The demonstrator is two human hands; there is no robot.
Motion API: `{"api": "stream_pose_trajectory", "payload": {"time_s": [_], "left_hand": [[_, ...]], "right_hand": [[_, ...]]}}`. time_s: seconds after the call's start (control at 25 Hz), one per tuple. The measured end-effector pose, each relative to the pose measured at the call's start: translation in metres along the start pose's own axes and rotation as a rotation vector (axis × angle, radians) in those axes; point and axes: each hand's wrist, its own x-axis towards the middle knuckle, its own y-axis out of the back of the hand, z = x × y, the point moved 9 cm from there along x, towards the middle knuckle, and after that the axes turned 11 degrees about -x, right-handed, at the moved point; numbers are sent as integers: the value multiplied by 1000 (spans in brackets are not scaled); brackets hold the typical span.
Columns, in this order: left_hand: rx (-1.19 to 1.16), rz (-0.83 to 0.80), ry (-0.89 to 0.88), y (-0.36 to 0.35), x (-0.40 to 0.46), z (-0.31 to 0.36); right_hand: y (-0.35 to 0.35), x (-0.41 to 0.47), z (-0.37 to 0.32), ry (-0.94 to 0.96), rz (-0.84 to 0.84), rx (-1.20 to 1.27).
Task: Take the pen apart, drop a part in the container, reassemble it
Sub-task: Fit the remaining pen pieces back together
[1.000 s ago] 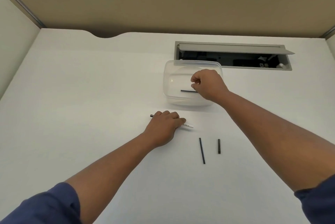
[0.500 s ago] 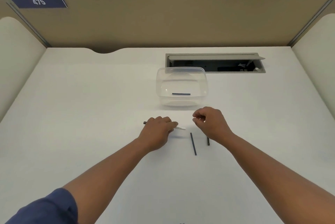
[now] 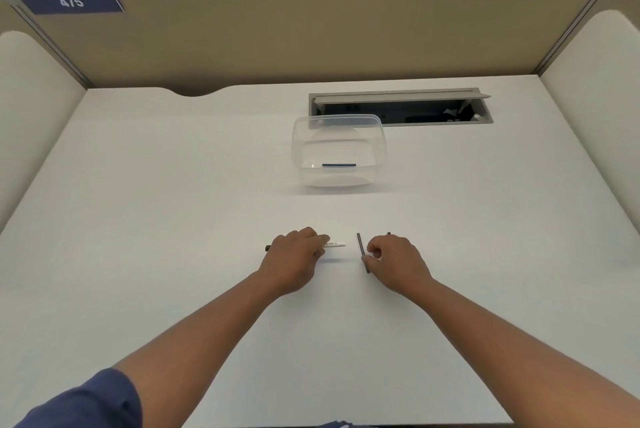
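The white pen barrel [image 3: 335,244] lies flat on the desk with a dark tip sticking out to the left. My left hand [image 3: 294,259] rests over its middle and grips it. A thin dark rod [image 3: 360,244] lies just right of the barrel, pointing away from me. My right hand [image 3: 398,261] has its thumb and forefinger pinched on the rod's near end. A short black piece [image 3: 388,233] peeks out behind my right hand, mostly hidden. The clear plastic container [image 3: 301,150] stands further back, and a dark pen part [image 3: 338,165] lies on its floor.
An open grey cable tray [image 3: 401,95] is set into the desk behind the container. Beige partition walls close the desk at the back and on both sides. A label reading 475 [image 3: 71,1] hangs at the upper left.
My right hand came back from over the container to the desk and now pinches the thin rod. The dark part stays in the container. My left hand has stayed on the barrel.
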Motion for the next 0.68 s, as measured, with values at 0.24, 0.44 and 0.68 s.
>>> {"api": "stream_pose_trajectory", "payload": {"time_s": [0.24,0.44,0.68], "left_hand": [[-8,6,23,2,-11,0],[-15,-4,24,1,-17,3],[-30,-10,34,2,-18,4]], "right_hand": [[-6,4,-9,11,14,-117],[-13,5,-11,23,0,-197],[-15,5,-7,8,5,-253]]}}
